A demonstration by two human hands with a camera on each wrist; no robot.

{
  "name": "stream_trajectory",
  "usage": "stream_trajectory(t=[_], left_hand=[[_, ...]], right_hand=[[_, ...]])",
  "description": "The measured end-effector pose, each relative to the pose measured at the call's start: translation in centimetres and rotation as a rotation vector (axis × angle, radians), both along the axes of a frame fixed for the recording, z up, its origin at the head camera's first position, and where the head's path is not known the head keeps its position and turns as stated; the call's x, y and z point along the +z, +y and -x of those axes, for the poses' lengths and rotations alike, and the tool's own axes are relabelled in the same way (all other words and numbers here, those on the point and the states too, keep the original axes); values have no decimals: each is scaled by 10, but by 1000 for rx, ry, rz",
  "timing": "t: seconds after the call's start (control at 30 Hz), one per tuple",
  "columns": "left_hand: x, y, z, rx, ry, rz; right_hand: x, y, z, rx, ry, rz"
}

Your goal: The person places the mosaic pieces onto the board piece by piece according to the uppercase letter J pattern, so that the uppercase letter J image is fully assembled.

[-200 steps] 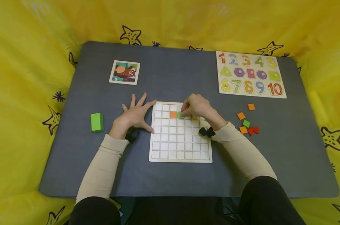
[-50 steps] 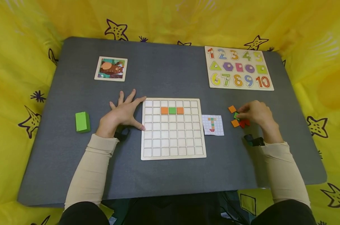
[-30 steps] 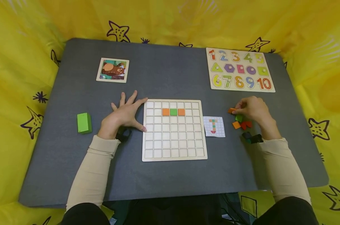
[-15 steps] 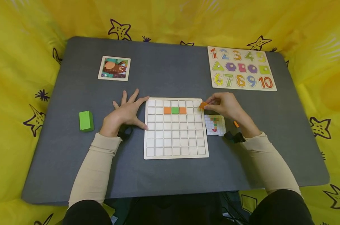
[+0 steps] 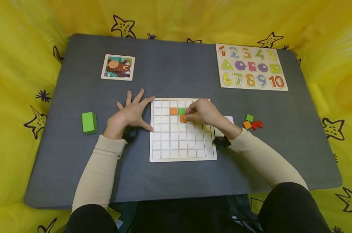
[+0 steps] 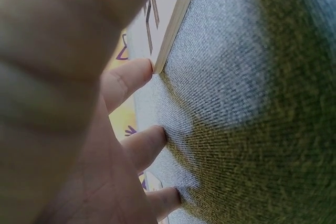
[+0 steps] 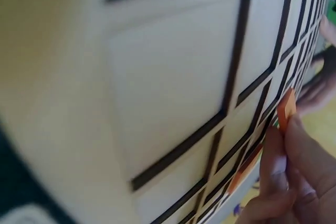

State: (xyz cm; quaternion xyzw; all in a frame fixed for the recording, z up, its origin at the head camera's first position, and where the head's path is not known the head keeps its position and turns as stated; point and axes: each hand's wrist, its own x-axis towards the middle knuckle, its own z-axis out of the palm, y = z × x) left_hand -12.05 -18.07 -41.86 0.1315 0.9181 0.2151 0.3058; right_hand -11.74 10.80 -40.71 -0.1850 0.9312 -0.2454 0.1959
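Observation:
A pale wooden grid board point(image 5: 183, 159) lies mid-table. My left hand point(image 5: 129, 117) has its fingers spread, with thumb and index finger touching the board's left edge. In the left wrist view, other fingertips point(image 6: 157, 134) rest on the cloth. My right hand point(image 5: 205, 111) pinches an orange square tile point(image 5: 183, 118) just below a green tile point(image 5: 181, 111) in the grid. In the right wrist view the held tile point(image 7: 286, 109) is tilted against the board. Another orange tile point(image 5: 174, 111) sits left of the green one; a third is mostly hidden by my right fingers.
Right of the board, a printed grid card point(image 5: 229, 119) is partly covered by my right wrist. Loose tiles lie beyond: green point(image 5: 250, 117), orange point(image 5: 247, 125) and red pieces point(image 5: 255, 125). A green block point(image 5: 89, 123), bear picture point(image 5: 118, 67) and number puzzle point(image 5: 252, 67) surround the board.
My right hand put an orange tile right of the green one, then took another orange tile from the loose pile and carried it left over the board. My left hand stayed at the edge.

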Motion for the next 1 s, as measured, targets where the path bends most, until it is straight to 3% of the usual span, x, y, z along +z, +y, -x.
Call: stream_trajectory(t=[0.3, 0.6, 0.8, 1.0], left_hand=[[1, 0, 1, 1, 1, -7], [4, -1, 2, -2, 3, 0], [1, 0, -1, 4, -2, -10], [-2, 0, -3, 13, 3, -14]], right_hand=[[0, -8, 0, -9, 10, -78], [1, -9, -2, 42, 101, -100], [0, 11, -5, 22, 73, -23], [5, 42, -10, -18, 61, -60]])
